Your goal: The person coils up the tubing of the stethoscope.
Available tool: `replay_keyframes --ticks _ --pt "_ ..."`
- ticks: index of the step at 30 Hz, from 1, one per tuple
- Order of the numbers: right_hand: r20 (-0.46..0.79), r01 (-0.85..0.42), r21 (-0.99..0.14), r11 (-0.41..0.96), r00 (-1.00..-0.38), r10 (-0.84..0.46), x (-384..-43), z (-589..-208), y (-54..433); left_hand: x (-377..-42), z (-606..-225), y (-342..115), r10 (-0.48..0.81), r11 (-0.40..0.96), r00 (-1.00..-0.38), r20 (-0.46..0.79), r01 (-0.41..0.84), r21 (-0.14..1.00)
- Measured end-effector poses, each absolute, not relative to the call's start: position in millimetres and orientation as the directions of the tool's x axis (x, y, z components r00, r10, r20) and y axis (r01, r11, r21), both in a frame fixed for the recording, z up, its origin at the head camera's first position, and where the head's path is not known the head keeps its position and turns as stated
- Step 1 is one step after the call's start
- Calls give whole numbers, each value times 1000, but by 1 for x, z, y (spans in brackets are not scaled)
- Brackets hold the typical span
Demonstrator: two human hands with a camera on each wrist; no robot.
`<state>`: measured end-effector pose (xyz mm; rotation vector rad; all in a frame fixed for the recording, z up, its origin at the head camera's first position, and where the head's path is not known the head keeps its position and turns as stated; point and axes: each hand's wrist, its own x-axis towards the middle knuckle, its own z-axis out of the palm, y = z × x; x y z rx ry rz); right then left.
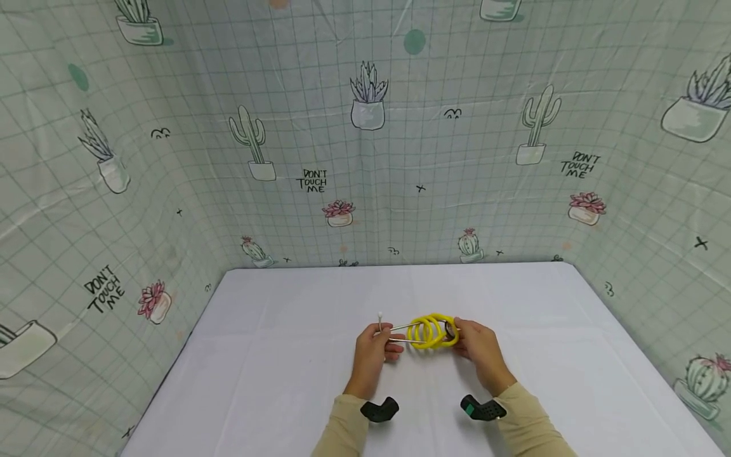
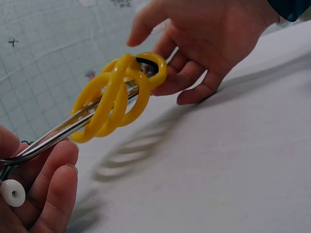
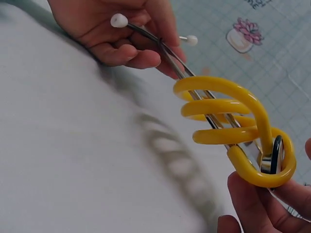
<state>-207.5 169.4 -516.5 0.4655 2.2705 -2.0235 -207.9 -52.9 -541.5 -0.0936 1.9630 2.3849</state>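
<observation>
Above the table hangs a yellow coiled loop (image 1: 432, 331) with bright metal rods (image 2: 73, 127) running lengthwise through it. My left hand (image 1: 374, 352) pinches the rods near their crossing, beside their white ball tips (image 3: 119, 20). At the coil's other end, a dark-edged metal piece (image 3: 273, 158) sits inside a yellow loop. There my right hand (image 1: 482, 352) touches the loop with loosely bent fingers (image 3: 247, 199). Its thumb stands apart from the coil in the left wrist view. Part of the right hand's contact is hidden behind the loop.
A white-covered table (image 1: 297, 355) lies under both hands, the coil's shadow (image 2: 126, 158) falling on it. Cloth with a grid and cactus print (image 1: 394, 158) hangs behind and at both sides. Each wrist bears a black device (image 1: 379, 410) near the beige sleeve (image 1: 531, 419).
</observation>
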Motion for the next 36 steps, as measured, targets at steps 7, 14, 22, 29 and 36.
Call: replay_keyframes --ticks 7,14,22,29,36 --pt "-264 269 -963 17 -953 148 -219 -516 175 -220 -542 -52 17 -165 -996 -88 -90 982" --pt "-233 234 -972 5 -968 92 -232 -522 180 -235 -543 -54 32 -147 -997 -69 -73 986" --pt "-213 211 -977 -28 -972 103 -231 -533 187 -243 -551 -52 115 -86 -992 -59 -69 994" --pt "-214 210 -976 -58 -972 93 -234 -543 189 -242 -555 -52 104 -43 -993 -52 -57 997" --pt "-226 223 -974 -39 -970 94 -240 -539 190 -247 -544 -47 42 -96 -994 -96 -100 990"
